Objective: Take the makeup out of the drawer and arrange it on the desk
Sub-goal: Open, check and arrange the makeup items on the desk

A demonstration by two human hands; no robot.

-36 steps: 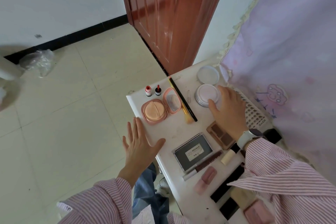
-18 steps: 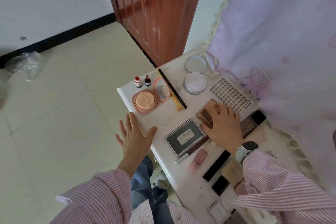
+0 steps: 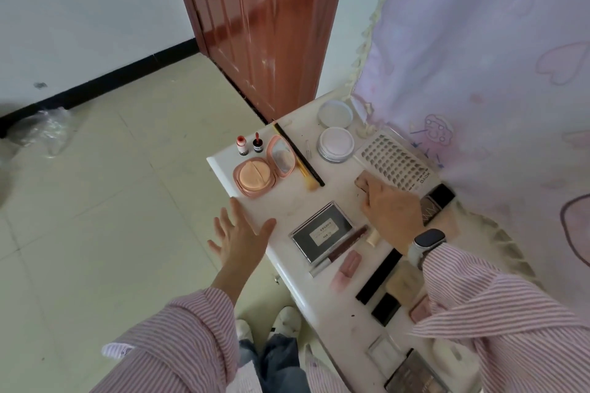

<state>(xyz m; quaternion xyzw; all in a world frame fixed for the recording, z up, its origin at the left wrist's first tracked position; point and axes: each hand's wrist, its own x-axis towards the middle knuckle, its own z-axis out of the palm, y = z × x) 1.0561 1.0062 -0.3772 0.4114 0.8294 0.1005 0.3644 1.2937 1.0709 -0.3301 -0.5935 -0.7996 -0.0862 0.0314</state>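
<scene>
I watched the right hand [image 3: 391, 214] leave the round powder jar [image 3: 336, 144] and come back toward the body, settling over the brown eyeshadow palette [image 3: 362, 181] and sliding it up against the lash tray [image 3: 396, 163], just nearer than the jar.

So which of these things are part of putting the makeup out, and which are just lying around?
Part of the job:
pink cushion compact
makeup brush
powder jar
lash tray
grey palette
right hand on a brown palette

Just lying around:
plastic bag
door
curtain
</scene>
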